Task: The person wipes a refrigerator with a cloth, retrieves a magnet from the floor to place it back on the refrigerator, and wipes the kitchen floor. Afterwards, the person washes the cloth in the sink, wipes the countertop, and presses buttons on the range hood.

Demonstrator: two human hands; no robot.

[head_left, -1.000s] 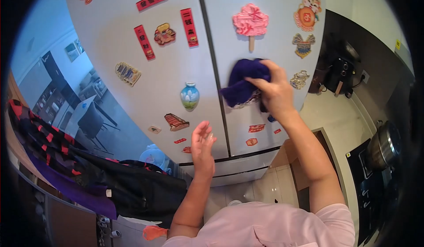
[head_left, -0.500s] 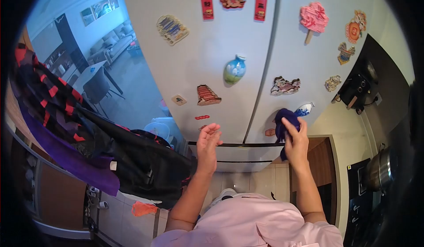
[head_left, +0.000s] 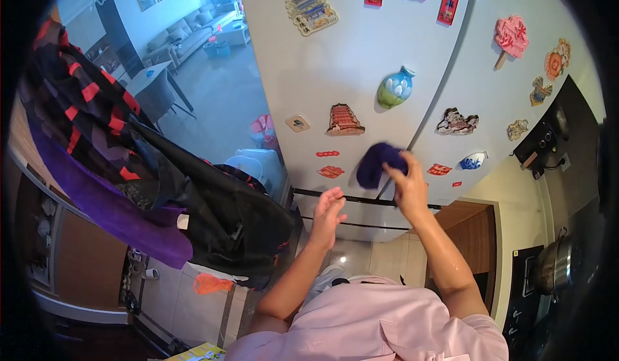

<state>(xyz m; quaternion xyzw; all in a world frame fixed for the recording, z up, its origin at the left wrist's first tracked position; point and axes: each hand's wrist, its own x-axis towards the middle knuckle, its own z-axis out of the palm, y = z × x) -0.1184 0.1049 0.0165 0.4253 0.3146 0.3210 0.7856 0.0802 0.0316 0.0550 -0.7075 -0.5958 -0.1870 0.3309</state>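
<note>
A dark purple cloth (head_left: 374,165) is bunched in my right hand (head_left: 409,183), held close in front of the lower part of the white fridge doors (head_left: 309,70). The fingers are pinched on its right edge, and its outline is slightly blurred. To the left of it, my left hand (head_left: 329,217) is raised with the fingers partly spread and nothing in it. Near the cloth, small red magnets (head_left: 330,172) and a pagoda-shaped magnet (head_left: 345,120) stick to the door. Higher up sits a blue and green vase magnet (head_left: 395,88).
Dark clothing with red patches (head_left: 77,96) and a purple towel (head_left: 109,212) hang at the left. A metal pot (head_left: 556,267) stands on the stove at the right. Beyond the doorway are a table (head_left: 145,83), a sofa (head_left: 187,32) and a light blue bin (head_left: 248,164).
My right hand has moved the purple cloth leftward across the fridge, from near the blue and white vase magnet toward the door gap. My view has turned left. The left hand stays open.
</note>
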